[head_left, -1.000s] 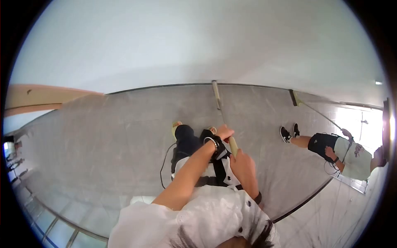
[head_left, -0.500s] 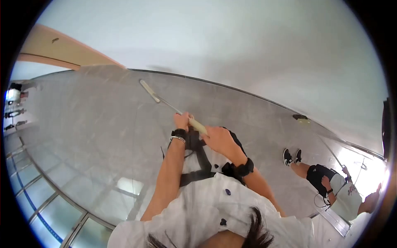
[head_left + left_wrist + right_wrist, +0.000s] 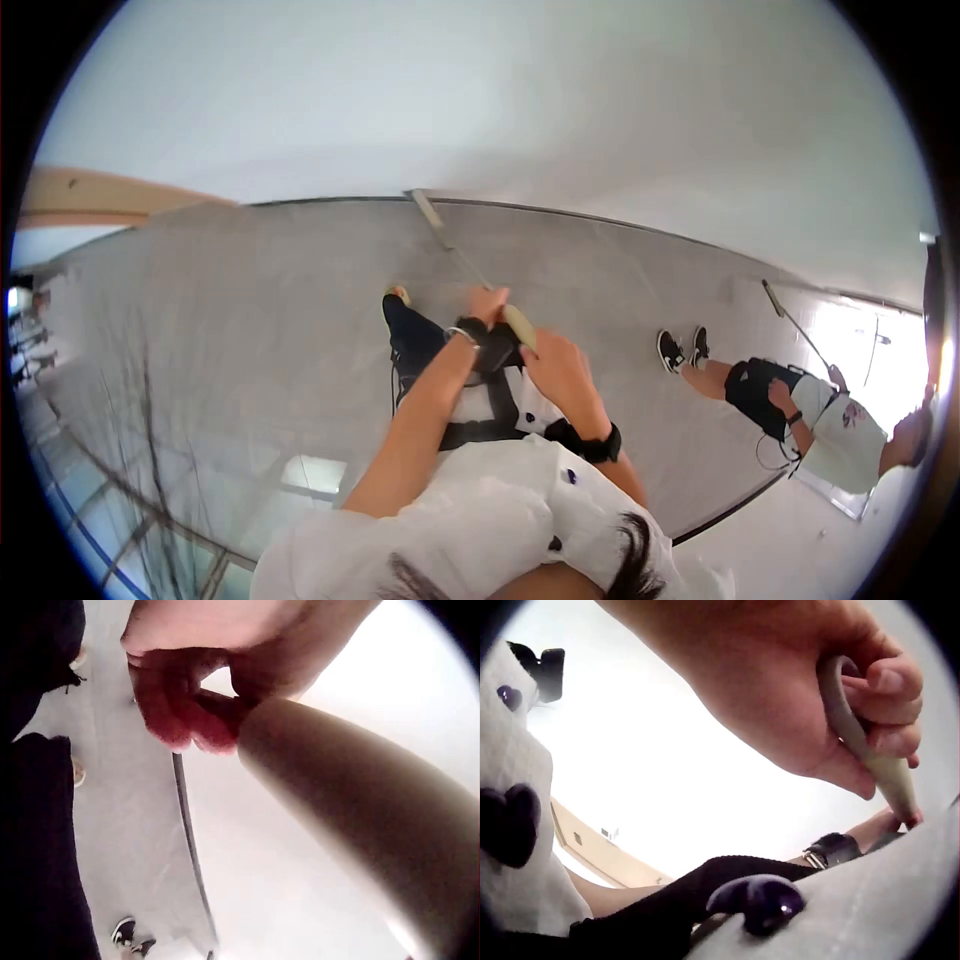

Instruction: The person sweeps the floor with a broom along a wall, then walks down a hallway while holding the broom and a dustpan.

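Note:
Both hands hold a long-handled floor tool with a narrow pale head (image 3: 430,217), a thin pole and a thick cream grip (image 3: 518,325). Its head lies on the floor with one end at the foot of the wall. My left hand (image 3: 487,303) has its fingers curled round the thin pole just below the grip; the left wrist view shows these curled fingers (image 3: 176,724) close beside the end of the grip (image 3: 360,795). Higher up, my right hand (image 3: 562,368) grips the upper end, and in the right wrist view its fingers (image 3: 889,712) wrap the grip's looped end (image 3: 836,694).
A white wall (image 3: 500,110) runs along the far side of the grey floor (image 3: 290,330). To the right another person (image 3: 825,410) holds a similar long-handled tool (image 3: 800,328). A wooden door (image 3: 110,195) is at the left, with glass panels (image 3: 110,540) below.
The tool's head swung left along the wall, then came partway back right to the wall's foot. My hands moved with it, both still gripping. The other person's tool shifted right.

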Available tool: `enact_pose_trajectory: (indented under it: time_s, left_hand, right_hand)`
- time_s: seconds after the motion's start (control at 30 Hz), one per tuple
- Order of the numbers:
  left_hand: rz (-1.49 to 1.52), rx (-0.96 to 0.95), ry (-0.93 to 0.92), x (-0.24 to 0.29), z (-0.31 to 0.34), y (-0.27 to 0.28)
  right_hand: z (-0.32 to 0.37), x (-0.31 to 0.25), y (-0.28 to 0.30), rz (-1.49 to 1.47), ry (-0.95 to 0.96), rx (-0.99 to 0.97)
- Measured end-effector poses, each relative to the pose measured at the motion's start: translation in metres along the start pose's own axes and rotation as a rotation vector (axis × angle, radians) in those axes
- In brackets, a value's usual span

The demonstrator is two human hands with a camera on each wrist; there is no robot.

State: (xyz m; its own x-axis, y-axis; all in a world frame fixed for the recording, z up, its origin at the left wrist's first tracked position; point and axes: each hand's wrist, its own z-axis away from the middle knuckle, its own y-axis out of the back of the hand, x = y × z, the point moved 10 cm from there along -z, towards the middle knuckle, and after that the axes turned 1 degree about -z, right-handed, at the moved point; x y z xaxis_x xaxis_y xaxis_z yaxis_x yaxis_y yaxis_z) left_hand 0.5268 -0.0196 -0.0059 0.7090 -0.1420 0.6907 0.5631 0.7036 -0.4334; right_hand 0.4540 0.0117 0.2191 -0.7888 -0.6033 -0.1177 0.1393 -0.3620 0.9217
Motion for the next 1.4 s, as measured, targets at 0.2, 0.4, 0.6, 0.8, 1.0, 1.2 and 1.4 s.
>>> enact_pose_trajectory:
  time_s: [0.2, 0.4, 0.6, 0.8, 1.0, 1.2, 1.4]
  left_hand:
    - [-0.252, -0.396, 0.176, -0.048, -0.016, -0.129]
    - [-0.349, -0.409, 0.088, -0.045, -0.012, -0.174]
    - [-0.192, -0.017, 0.031, -0.035, -0.015, -0.055]
    - [0.197, 0.311, -0.064, -0.032, -0.005, 0.084]
    - [0.299, 0.632, -0.088, -0.037, 0.015, 0.169]
    - [0.024, 0.297, -0.038, -0.05, -0.014, 0.107]
    - [-0.569, -0.269, -0.041, -0.071, 0.004, -0.138]
  right_hand:
    - [0.013, 0.043, 0.02, 0.126, -0.283, 0.079]
    - [0.014, 0.087, 0.042, 0.084, -0.289, 0.072]
    - [0.0, 0.05, 0.019, -0.051, -0.062, -0.033]
    - [-0.018, -0.028, -0.017, -0.086, 0.345, -0.046]
    - [-0.032, -0.069, -0.046, -0.062, 0.434, -0.129]
    - [-0.017, -0.032, -0.041, -0.151, 0.179, -0.134]
    - [0.05, 0.105, 0.017, -0.079, -0.212, 0.071]
